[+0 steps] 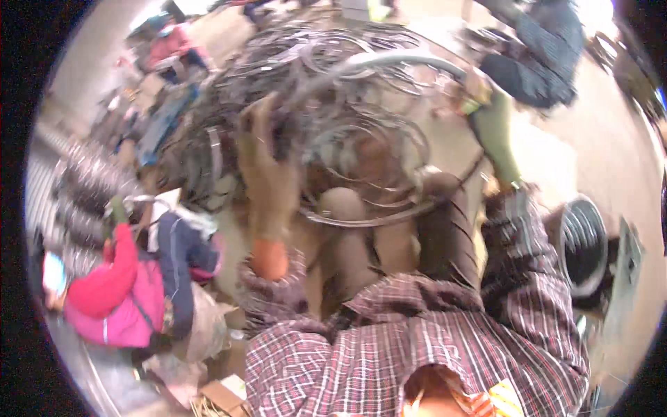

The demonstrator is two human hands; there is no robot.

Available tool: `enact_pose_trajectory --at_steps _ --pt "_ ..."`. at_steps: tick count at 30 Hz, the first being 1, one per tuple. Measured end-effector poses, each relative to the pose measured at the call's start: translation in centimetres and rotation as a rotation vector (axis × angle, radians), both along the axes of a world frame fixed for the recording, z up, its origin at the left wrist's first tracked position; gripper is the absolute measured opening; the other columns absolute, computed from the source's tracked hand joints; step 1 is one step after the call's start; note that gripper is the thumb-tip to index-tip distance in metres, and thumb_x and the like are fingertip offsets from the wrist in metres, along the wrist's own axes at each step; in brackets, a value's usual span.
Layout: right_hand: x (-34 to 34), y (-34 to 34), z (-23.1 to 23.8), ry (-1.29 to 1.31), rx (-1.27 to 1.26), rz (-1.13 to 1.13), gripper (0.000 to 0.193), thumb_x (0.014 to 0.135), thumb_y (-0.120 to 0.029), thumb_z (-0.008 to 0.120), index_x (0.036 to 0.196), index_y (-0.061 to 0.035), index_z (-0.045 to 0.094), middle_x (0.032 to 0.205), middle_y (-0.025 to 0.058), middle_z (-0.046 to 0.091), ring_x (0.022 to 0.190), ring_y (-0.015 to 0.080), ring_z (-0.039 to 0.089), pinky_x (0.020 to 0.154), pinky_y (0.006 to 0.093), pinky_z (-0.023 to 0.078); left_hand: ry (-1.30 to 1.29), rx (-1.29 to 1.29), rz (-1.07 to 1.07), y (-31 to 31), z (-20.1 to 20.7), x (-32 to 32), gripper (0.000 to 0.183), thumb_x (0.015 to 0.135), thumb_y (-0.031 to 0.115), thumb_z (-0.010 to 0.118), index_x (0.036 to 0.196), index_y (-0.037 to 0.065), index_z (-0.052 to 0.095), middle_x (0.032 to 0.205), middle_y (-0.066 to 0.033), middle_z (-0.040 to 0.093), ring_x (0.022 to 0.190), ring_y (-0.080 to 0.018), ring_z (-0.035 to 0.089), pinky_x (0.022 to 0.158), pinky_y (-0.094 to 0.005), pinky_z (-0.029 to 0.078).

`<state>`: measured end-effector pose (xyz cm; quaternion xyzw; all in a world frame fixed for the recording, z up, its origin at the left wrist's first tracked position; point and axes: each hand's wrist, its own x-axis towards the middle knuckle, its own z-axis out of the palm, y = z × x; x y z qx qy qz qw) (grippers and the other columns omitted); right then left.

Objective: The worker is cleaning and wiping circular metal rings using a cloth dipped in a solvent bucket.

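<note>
1. A thick grey hose-like length (389,60) is held in an arc above the knees, between the two hands.
2. One end of the arc is gripped by the right hand (477,90), its fingers curled around it (an olive-green cover (497,132) is worn over the forearm).
3. The other end is met by the left hand (267,156), which is raised and badly blurred; whether its fingers are closed cannot be told.
4. A thin loop (361,223) is seen lying across the knees.
5. The floor beyond is covered by a heap of dark coils (278,59).
6. A ribbed grey coil (585,243) is placed at the right, and a person in pink (114,306) is seen at the left.
</note>
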<state>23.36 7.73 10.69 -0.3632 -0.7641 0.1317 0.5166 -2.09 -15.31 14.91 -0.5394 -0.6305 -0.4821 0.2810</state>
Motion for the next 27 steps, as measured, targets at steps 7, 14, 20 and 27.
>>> enact_pose_trajectory --at_steps 7,14,20,27 --pt "-0.8 3.8 -3.8 0.509 -0.397 0.674 0.039 0.093 0.001 0.055 0.131 0.0063 0.051 0.107 0.0094 0.064 0.086 0.0155 0.063 0.075 0.0266 0.053 -0.348 0.46 -0.124 -16.8 9.9 15.0 0.037 0.087 0.032 0.064 0.108 0.003 0.057 0.103 -0.0098 0.06 0.095 -0.0263 0.056 0.084 -0.0432 0.047" --pt "2.1 4.2 -3.7 0.243 -0.199 0.294 0.05 0.087 -0.008 0.062 0.135 -0.0002 0.053 0.11 0.005 0.065 0.094 0.0132 0.061 0.08 0.0259 0.051 -0.212 0.62 -0.52 -14.4 11.1 13.0 0.034 0.085 0.04 0.068 0.094 0.01 0.055 0.078 -0.002 0.058 0.073 -0.0207 0.053 0.07 -0.0432 0.045" --pt "1.4 4.9 -4.0 0.168 -0.192 0.311 0.05 0.087 -0.005 0.063 0.135 0.0017 0.052 0.117 0.0062 0.063 0.1 0.0144 0.06 0.087 0.0279 0.05 -0.474 0.858 -0.415 -14.6 11.5 14.3 0.032 0.082 0.035 0.07 0.082 0.01 0.051 0.069 -0.0023 0.054 0.063 -0.0181 0.052 0.057 -0.0405 0.044" --pt "2.6 3.9 -3.1 0.089 -0.185 0.275 0.045 0.09 -0.004 0.059 0.134 0.0029 0.053 0.115 0.008 0.066 0.099 0.0148 0.061 0.087 0.0286 0.051 -1.002 0.956 -1.327 -16.9 11.2 14.0 0.026 0.087 0.03 0.065 0.096 0.009 0.054 0.089 -0.0073 0.056 0.08 -0.0238 0.054 0.071 -0.0408 0.045"
